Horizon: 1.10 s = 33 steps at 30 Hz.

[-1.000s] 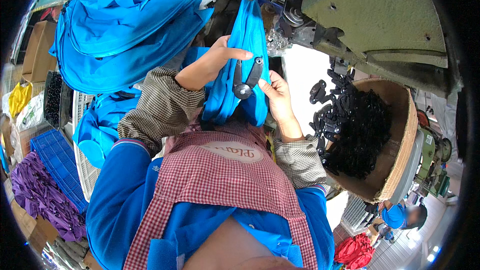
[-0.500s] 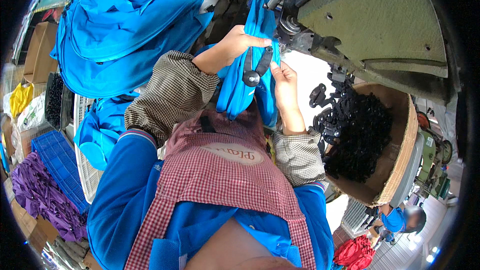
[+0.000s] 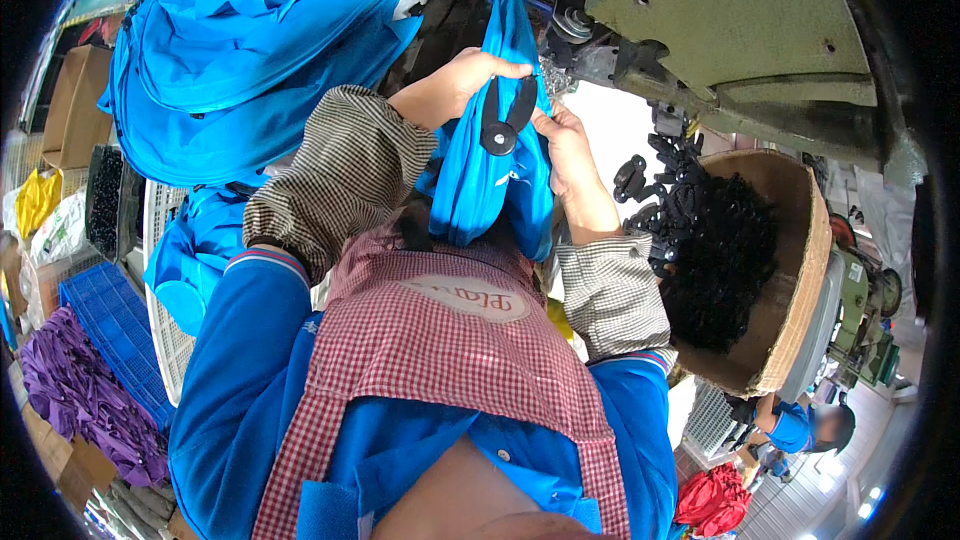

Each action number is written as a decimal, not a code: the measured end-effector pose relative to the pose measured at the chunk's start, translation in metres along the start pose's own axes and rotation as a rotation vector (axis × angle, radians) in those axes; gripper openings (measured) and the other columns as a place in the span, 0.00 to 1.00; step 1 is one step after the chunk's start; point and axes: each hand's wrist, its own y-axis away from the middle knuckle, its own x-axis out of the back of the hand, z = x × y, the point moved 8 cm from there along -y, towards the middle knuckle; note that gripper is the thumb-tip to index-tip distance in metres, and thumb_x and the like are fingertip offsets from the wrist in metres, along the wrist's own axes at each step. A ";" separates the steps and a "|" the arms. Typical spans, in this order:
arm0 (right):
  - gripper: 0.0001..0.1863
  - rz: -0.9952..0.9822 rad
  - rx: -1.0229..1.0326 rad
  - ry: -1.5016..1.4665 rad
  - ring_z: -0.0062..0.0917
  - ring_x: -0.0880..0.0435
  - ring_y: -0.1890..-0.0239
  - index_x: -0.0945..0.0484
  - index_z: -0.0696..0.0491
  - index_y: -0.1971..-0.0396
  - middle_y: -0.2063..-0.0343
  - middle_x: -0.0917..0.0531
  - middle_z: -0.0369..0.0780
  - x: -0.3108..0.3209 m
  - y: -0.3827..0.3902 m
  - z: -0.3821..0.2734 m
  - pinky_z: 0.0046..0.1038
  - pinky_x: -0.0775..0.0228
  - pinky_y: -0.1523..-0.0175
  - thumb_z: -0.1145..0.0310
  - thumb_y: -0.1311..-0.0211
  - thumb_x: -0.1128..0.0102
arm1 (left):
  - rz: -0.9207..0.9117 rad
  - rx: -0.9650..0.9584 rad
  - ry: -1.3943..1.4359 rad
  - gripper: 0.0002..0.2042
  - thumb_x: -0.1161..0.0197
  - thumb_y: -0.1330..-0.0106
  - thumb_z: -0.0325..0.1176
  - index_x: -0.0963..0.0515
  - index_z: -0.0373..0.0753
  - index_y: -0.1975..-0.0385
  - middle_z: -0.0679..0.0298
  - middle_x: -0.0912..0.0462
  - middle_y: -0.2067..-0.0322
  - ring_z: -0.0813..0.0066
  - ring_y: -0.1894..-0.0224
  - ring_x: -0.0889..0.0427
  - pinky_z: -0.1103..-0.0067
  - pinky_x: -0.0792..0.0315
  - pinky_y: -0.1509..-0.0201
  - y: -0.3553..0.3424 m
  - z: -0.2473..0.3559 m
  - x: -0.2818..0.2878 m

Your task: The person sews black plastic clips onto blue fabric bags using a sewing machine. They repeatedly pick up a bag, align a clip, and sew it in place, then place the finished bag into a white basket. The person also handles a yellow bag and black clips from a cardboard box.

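A folded piece of bright blue fabric hangs from my two hands in front of the apron, its narrow top end rising to a small metal eyelet. My left hand pinches it from the left, thumb lying across the upper part. On the right side, my right hand grips the fabric's edge between thumb and fingers. Between both hands a black plastic piece with a round disc end lies against the cloth, just under my left thumb. The green metal machine stands beyond, close to the fabric's upper right side.
A cardboard box at my right holds a heap of black plastic parts, some spilling onto a white surface. At far left lies a large pile of blue fabric. Blue crates and purple cloth sit lower left; another person is lower right.
The black piece has shifted slightly up and left with the cloth, and the fabric's top stands a little farther from the machine. My right hand has risen slightly; both hands keep their hold.
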 end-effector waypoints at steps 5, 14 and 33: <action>0.06 0.431 0.752 1.049 0.20 0.25 0.75 0.26 0.58 0.69 0.76 0.22 0.41 -0.010 0.044 -0.061 0.24 0.34 0.69 0.71 0.43 0.46 | -0.022 -0.120 0.075 0.11 0.36 0.48 0.29 0.23 0.31 0.66 0.57 0.20 0.67 0.68 0.69 0.19 0.73 0.24 0.63 0.003 0.002 0.005; 0.15 0.303 0.465 0.493 0.08 0.40 0.85 0.28 0.56 0.86 0.88 0.32 0.27 0.003 0.026 -0.032 0.15 0.50 0.81 0.67 0.42 0.43 | -0.008 -0.321 0.043 0.19 0.44 0.39 0.41 0.30 0.35 0.53 0.63 0.23 0.59 0.77 0.58 0.25 0.80 0.32 0.51 0.053 -0.001 -0.005; 0.20 0.261 0.565 0.983 0.19 0.30 0.88 0.26 0.59 0.88 0.92 0.27 0.38 0.016 -0.001 -0.048 0.24 0.40 0.79 0.61 0.41 0.46 | 0.140 -0.588 -0.063 0.13 0.46 0.37 0.32 0.30 0.34 0.56 0.69 0.25 0.65 0.83 0.63 0.28 0.83 0.33 0.57 0.045 -0.028 0.010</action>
